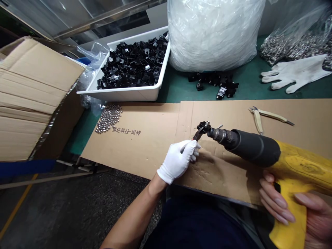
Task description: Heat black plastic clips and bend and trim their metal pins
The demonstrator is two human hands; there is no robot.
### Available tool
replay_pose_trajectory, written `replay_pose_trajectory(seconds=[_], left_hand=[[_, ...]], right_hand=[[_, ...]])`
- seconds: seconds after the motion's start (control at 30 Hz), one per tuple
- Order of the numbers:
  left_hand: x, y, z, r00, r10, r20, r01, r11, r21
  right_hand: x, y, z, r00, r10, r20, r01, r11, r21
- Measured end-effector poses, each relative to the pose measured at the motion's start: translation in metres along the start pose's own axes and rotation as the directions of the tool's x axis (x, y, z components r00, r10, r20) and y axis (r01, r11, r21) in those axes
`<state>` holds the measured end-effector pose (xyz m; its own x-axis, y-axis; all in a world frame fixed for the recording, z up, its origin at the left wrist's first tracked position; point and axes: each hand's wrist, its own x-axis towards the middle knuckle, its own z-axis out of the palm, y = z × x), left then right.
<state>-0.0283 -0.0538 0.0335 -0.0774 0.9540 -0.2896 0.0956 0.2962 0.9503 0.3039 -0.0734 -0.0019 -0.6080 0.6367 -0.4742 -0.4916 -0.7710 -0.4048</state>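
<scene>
Since the small black part (pixel 203 127) is held right at the metal nozzle of a yellow rivet gun (pixel 259 148), slippage is judged the chief risk: a loosened grip or a misaligned nozzle could leave the part skewed or let it fall. Item: left hand (pixel 177 160), white-gloved, fingers closed on the part's dark stem, raised above the cardboard sheet (pixel 135 145). Item: right hand (pixel 277 200), bare, fingers wrapped around the gun's yellow grip at the near right; the tool's weight could dip the nozzle if the hold is eased. Item: loose steel rivets (pixel 109 119), in a patch at the sheet's far left, liable to be scattered if swept by a forearm. Item: beige-handled side cutters (pixel 267 116), on the sheet at the far right, just beyond the gun's barrel, where a swing of the barrel could strike them. Item: white tray (pixel 121 95) of black parts, far left on the green table (pixel 176 94). Most room for movement is offered by the cardboard left of the hands; the sheet's near edge is close to the gun's body.
</scene>
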Motion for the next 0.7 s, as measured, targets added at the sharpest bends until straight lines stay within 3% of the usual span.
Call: replay_pose_trajectory(seconds=[0.27,0.47,0.57,0.7], left_hand=[[-0.001,0.001,0.001,1.000,-0.016,-0.007,0.016,0.999,0.033],[0.001,0.001,-0.001,1.000,-0.028,-0.012,0.027,0.999,-0.035],[0.001,-0.003,-0.011,0.985,-0.118,0.127,0.137,0.978,-0.154],[0.000,-0.014,-0.029,0.905,-0.178,0.388,0.305,0.905,-0.296]], right_hand=[[0.002,0.004,-0.011,0.995,-0.035,0.094,0.033,0.999,0.023],[-0.001,0.007,-0.008,0.996,-0.056,0.072,0.052,0.997,0.054],[0.000,0.013,-0.015,0.994,-0.085,0.061,0.079,0.992,0.101],[0.009,0.018,-0.033,0.984,-0.099,0.146,0.091,0.994,0.059]])
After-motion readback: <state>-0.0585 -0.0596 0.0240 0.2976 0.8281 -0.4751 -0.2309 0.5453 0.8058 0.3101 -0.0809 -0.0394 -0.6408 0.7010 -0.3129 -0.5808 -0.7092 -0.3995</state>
